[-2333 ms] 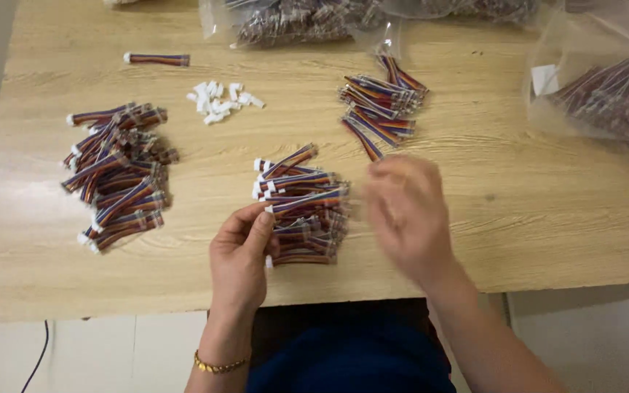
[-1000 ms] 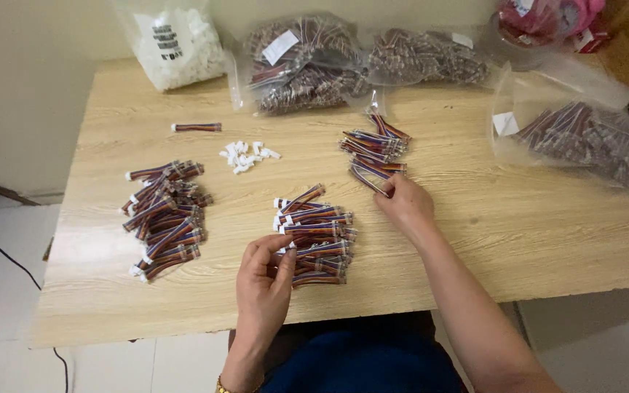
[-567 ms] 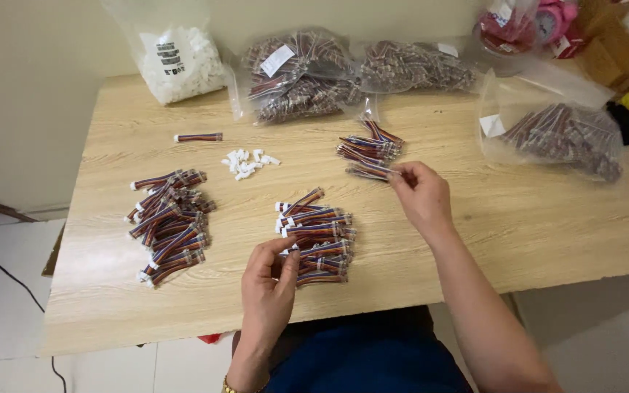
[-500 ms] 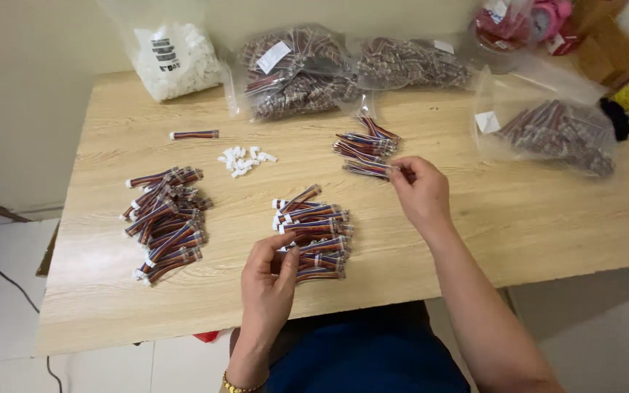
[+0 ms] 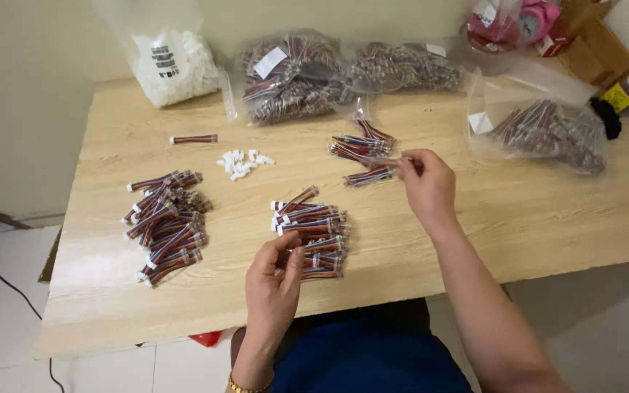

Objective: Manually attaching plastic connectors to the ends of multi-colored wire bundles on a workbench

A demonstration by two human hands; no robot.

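along table's back, white-labelled clear bags [image 5: 293, 76]

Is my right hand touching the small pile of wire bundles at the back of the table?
Touching. In the head view the right hand's fingers pinch the end of one wire bundle at the near edge of the small pile; no gap shows.

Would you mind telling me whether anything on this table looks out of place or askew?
One wire bundle lies alone near the table's back left, apart from the three piles. Otherwise nothing looks spilled or damaged.
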